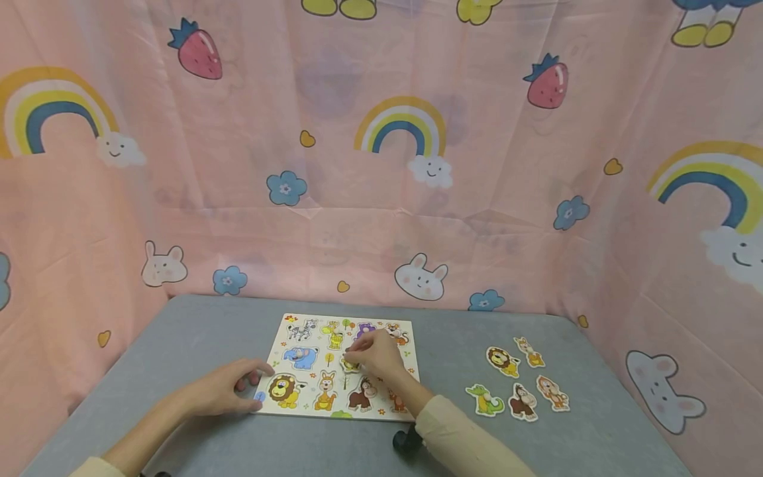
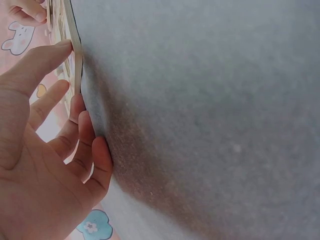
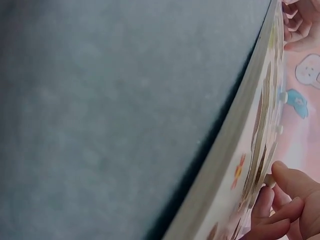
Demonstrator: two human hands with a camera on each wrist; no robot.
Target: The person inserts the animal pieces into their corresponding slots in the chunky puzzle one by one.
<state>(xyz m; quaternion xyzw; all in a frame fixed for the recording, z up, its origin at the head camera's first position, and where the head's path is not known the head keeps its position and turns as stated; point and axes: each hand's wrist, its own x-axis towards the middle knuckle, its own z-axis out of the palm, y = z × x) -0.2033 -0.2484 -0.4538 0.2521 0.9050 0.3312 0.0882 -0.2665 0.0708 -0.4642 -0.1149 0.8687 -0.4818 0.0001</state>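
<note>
A wooden animal puzzle board (image 1: 306,381) lies flat on the table. My left hand (image 1: 229,387) is at its left side; in the left wrist view the thumb (image 2: 60,47) touches the board's edge and the other fingers spread along it. Over the middle of the board, my right hand (image 1: 377,358) pinches a small puzzle piece (image 1: 350,363), mostly covered by the fingers. The right wrist view shows thumb and fingers at a small knob (image 3: 270,180), close over the board. Lion (image 1: 284,391), zebra (image 1: 302,329) and elephant (image 1: 301,358) pictures show on the board.
Several loose animal pieces lie right of the board, among them a lion (image 1: 503,362), a crocodile (image 1: 485,400) and a gorilla (image 1: 523,401). A dark object (image 1: 408,442) sits by the right sleeve. A pink patterned curtain (image 1: 357,252) surrounds the grey table (image 1: 197,331).
</note>
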